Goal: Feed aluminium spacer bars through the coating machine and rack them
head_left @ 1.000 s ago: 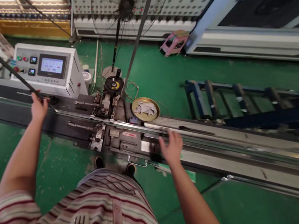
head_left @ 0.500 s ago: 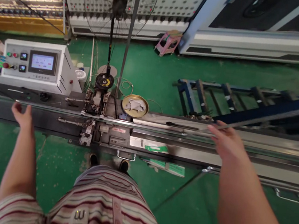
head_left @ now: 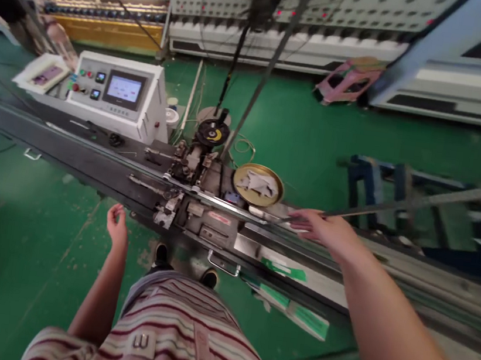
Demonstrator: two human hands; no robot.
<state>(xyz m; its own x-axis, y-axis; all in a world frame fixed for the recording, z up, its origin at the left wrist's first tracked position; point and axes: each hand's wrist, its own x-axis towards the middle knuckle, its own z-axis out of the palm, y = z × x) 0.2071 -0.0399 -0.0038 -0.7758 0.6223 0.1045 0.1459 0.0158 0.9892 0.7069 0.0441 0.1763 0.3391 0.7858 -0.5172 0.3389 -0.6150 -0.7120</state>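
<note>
A long thin metal strip (head_left: 433, 199) slants in from the right, and my right hand (head_left: 312, 223) is closed on it above the machine bench. The near end of the strip reaches the shiny rail (head_left: 148, 175) that runs along the bench through the roller mechanism (head_left: 191, 167). My left hand (head_left: 116, 218) hangs off the front edge of the bench, fingers curled, touching nothing; whether they pinch something small I cannot make out. A round gold tray (head_left: 239, 191) with a grey-white cloth (head_left: 260, 184) on it sits just left of my right hand.
A white control box (head_left: 150, 103) with a screen stands at the back left. Behind the bench are a fan (head_left: 265, 3), a pink stool (head_left: 348, 83) and a blue rack (head_left: 370, 188). A metal handle (head_left: 224, 265) sticks out at the bench front.
The view has turned, tilting the bench. My left hand has left the rail, drawn back and curled its fingers. My right hand has moved inward along the bench with the strip.
</note>
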